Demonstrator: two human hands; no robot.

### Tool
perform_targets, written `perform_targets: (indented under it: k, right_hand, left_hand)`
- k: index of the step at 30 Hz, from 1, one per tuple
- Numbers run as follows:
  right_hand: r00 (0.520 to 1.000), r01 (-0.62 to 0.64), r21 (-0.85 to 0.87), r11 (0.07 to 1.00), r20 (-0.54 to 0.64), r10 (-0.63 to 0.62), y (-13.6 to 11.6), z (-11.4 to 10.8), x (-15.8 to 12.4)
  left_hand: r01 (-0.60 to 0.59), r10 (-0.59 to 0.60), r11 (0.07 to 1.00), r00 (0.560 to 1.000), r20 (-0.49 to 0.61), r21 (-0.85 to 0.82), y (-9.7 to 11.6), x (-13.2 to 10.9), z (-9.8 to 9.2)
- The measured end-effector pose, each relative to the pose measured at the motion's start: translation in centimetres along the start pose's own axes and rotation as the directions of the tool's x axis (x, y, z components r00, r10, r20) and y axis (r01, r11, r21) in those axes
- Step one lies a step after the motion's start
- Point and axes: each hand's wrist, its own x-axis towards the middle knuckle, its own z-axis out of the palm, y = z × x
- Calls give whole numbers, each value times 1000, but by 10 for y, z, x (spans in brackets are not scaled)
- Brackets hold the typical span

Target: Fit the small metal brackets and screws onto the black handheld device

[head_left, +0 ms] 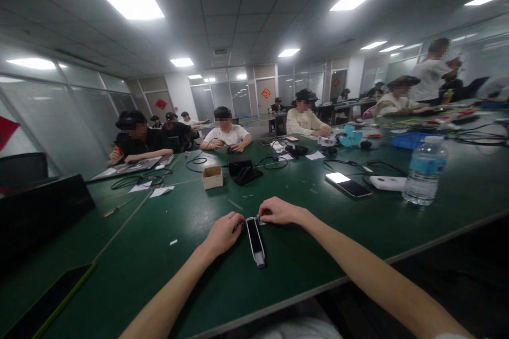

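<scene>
Okay, right hand (277, 211) pinches small grey piece (261, 220); left hand (224, 233) curled, can't tell its hold. Brace slim white-rimmed black device (255, 239) flat on green desk (294, 265).

Open tabletop (274, 183) beyond right hand (276, 211), phone (350, 186) at right, box (212, 179) ahead

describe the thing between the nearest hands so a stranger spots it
On the green table, find the nearest person's left hand and right hand. Between them lies a slim, light-framed object with a long black face. Its narrow shape sets it apart from the wider phone to the right.
</scene>
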Motion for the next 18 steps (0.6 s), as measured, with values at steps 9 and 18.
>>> perform_targets:
  k: [9,18]
  right_hand:
    - [999,4,5,1000,-45,-3,-1,1,0]
    - [999,10,-14,1000,-44,-11,1,1,1]
  left_hand:
    - [-2,2,1000,1000,0,-7,1,0,-1]
    - [-3,3,1000,1000,-9,-1,-2,0,1]
